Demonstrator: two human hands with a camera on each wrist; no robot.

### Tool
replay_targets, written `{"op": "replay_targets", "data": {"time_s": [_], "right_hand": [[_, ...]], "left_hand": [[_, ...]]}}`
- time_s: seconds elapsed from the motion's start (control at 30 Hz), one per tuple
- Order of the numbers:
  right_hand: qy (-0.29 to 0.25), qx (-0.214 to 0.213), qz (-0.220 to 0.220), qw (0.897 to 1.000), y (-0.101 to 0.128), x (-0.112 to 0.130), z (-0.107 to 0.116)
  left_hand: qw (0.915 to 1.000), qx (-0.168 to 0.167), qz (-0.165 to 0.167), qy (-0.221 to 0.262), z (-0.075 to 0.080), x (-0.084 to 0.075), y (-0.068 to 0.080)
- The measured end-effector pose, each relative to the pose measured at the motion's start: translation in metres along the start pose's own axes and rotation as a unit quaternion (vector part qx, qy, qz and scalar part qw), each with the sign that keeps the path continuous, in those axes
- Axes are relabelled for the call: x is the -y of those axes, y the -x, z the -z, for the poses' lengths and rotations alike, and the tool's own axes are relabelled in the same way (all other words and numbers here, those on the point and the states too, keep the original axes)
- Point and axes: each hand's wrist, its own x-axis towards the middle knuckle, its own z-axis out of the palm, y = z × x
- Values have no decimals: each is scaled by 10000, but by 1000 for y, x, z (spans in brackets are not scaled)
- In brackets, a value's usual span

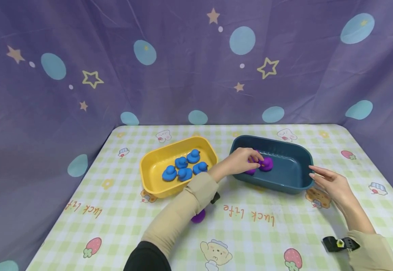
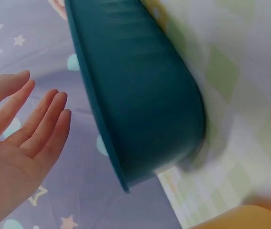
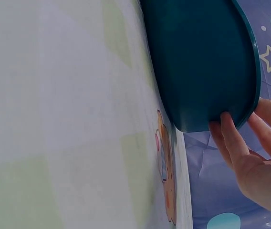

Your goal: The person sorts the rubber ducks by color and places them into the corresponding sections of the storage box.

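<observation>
Presently: left hand (image 1: 242, 161) inside the dark teal plastic tub (image 1: 299, 155), fingers pinching a purple rubber duck (image 1: 266, 164); right hand (image 1: 330, 183) open, straight fingers against the tub's right outer wall. Left of it on the checked desk (image 1: 250, 233), a yellow plastic tub (image 1: 149, 169) with five blue rubber ducks (image 1: 184, 168).

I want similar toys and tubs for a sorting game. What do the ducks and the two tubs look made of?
The blue ducks and purple ducks look like soft matte rubber or vinyl: rounded, no glare. The yellow tub and teal tub look like smooth moulded plastic, with thin rolled rims and a faint sheen.
</observation>
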Motion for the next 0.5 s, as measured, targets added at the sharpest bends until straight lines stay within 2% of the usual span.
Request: {"op": "replay_targets", "data": {"time_s": [0.27, 0.5], "right_hand": [[-52, 66, 86, 9999, -1, -3, 1], [95, 63, 10, 9999, 19, 30, -4]], "left_hand": [[9997, 71, -199, -74, 5, -9, 17], [9992, 223, -320, -74, 10, -17, 35]]}}
